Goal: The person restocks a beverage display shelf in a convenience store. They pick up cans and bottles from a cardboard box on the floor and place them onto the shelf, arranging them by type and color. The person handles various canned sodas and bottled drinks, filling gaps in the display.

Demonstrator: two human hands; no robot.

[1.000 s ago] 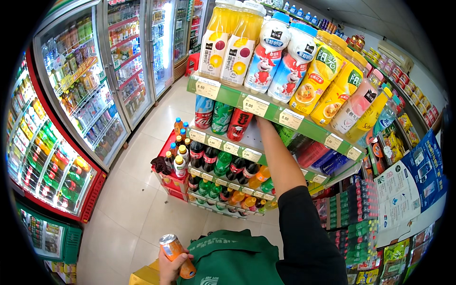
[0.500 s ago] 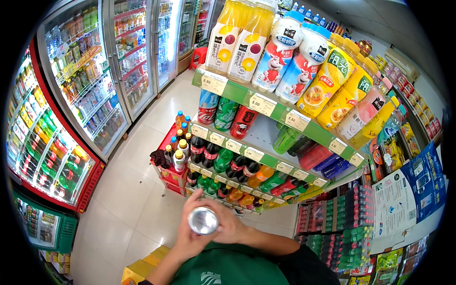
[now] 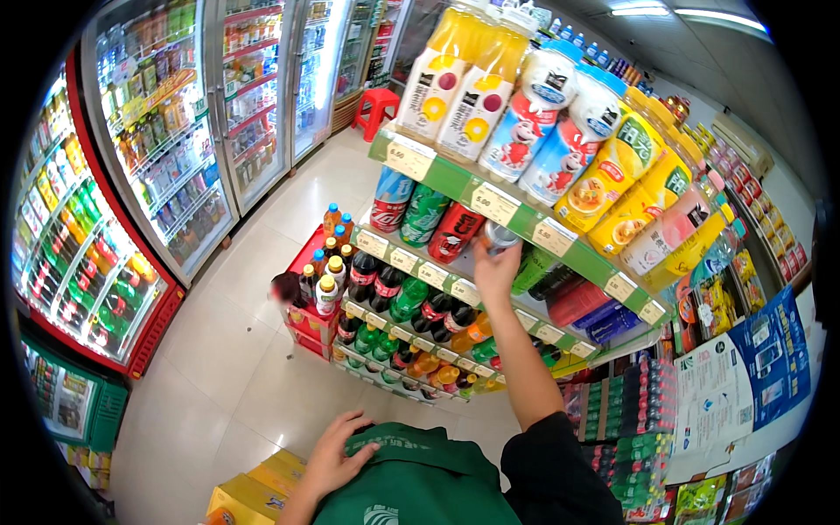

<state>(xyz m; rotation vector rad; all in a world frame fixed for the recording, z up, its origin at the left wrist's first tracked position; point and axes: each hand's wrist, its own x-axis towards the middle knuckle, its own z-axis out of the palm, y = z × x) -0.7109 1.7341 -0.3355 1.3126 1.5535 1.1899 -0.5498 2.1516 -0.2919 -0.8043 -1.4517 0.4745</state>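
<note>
My right hand (image 3: 496, 271) reaches into the shelf tier below the top one, its fingers wrapped round a can (image 3: 500, 234) with a silver end. A red can (image 3: 455, 233) stands just left of it, then a green can (image 3: 423, 215) and a blue and red can (image 3: 391, 199). To the right of my hand lie tilted cans, among them a bright green can (image 3: 530, 269) and a red can (image 3: 577, 302). Down by the green apron (image 3: 420, 477), my left hand (image 3: 334, 455) holds nothing, its fingers apart.
Juice and milk drink bottles (image 3: 534, 122) fill the top shelf. Soda bottles (image 3: 409, 297) line the lower tiers. A red crate (image 3: 311, 337) with bottles stands left of the rack, and a yellow carton (image 3: 249, 499) lies low at left. Glass-door fridges (image 3: 162, 149) stand farther left.
The can, earlier between both hands in front of the apron, is now inside the shelf in my right hand. My left hand has let go and dropped toward the apron.
</note>
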